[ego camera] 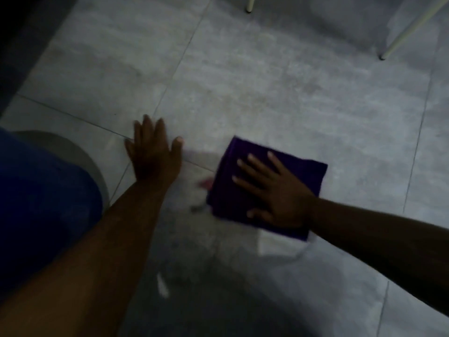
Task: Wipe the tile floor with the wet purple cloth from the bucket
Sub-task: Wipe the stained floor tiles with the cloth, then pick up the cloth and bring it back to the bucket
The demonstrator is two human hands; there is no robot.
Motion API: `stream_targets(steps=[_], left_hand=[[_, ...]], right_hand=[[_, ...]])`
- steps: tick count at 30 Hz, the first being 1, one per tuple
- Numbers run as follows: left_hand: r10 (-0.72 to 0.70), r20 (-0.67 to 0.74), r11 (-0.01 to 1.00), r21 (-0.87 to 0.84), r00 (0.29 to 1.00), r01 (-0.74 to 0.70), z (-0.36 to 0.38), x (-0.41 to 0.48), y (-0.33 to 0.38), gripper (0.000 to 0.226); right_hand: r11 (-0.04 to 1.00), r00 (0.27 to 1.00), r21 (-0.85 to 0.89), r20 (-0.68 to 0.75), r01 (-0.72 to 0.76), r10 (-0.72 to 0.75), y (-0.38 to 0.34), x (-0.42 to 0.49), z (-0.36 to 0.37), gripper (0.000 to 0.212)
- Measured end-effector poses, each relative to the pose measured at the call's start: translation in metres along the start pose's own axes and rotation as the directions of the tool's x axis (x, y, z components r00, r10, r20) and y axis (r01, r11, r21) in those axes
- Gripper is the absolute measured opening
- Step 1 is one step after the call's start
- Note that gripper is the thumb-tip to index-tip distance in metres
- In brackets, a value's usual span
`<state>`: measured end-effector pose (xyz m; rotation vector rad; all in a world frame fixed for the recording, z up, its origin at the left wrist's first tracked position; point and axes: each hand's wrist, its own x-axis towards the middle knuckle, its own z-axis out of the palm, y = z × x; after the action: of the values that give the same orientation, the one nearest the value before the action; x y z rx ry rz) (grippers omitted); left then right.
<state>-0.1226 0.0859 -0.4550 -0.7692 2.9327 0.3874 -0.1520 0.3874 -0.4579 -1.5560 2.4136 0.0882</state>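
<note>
A folded purple cloth lies flat on the grey tile floor right of centre. My right hand presses down on it with fingers spread, palm covering its lower half. My left hand rests flat on the bare tile to the left of the cloth, fingers apart, holding nothing. A blue bucket stands at the left edge, beside my left forearm. The picture is dim and blurred.
Two pale chair legs stand on the floor at the top right. A small reddish smudge shows just left of the cloth. A dark wall or furniture edge runs along the top left.
</note>
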Motion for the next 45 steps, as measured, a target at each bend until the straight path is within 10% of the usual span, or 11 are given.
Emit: stream_targets(steps=[4,13,17,21,27,36,38,41,45], left_hand=[[0.083,0.072,0.989,0.120,0.994,-0.091,0.011,-0.013,-0.032,0.067],[0.014,0.196,0.996,0.089,0.981,-0.032,0.009,-0.004,-0.033,0.061],[-0.056,0.259,0.914,-0.374,0.964,0.154,-0.008,0.005,-0.031,0.053],[-0.240,0.290,0.547,-0.748,0.926,0.376,-0.028,-0.004,-0.024,0.057],[-0.065,0.085,0.952,-0.293,0.994,0.088,-0.008,-0.017,-0.015,0.061],[0.313,0.083,0.924,-0.257,0.946,-0.283,0.013,-0.093,0.095,0.044],[0.318,0.200,0.924,-0.283,0.927,-0.256,0.011,-0.106,0.128,0.048],[0.230,0.412,0.956,-0.264,0.882,-0.126,0.005,-0.118,0.168,0.062],[0.032,0.536,0.969,-0.224,0.844,0.105,0.015,-0.128,0.202,0.040]], right_hand=[[0.996,0.996,-0.050,0.056,0.068,-0.065,0.050,-0.086,0.007,0.076],[0.756,0.769,0.162,0.039,-0.635,0.638,0.132,0.048,-0.037,0.084],[0.886,0.892,0.109,0.014,-0.450,0.451,0.059,0.147,-0.049,0.083],[0.990,0.990,0.029,-0.029,-0.137,0.138,-0.041,0.162,-0.040,0.077],[0.997,0.997,-0.029,0.032,0.069,-0.068,-0.036,0.039,-0.009,0.068],[0.949,0.952,0.108,0.118,-0.295,0.283,0.007,-0.119,-0.003,0.070],[0.846,0.867,0.208,0.016,-0.491,0.499,0.000,-0.132,-0.008,0.073],[0.492,0.526,0.375,-0.012,-0.786,0.850,-0.007,-0.155,-0.015,0.079],[-0.271,0.041,0.538,0.497,-0.799,0.867,-0.008,-0.149,-0.037,0.060]])
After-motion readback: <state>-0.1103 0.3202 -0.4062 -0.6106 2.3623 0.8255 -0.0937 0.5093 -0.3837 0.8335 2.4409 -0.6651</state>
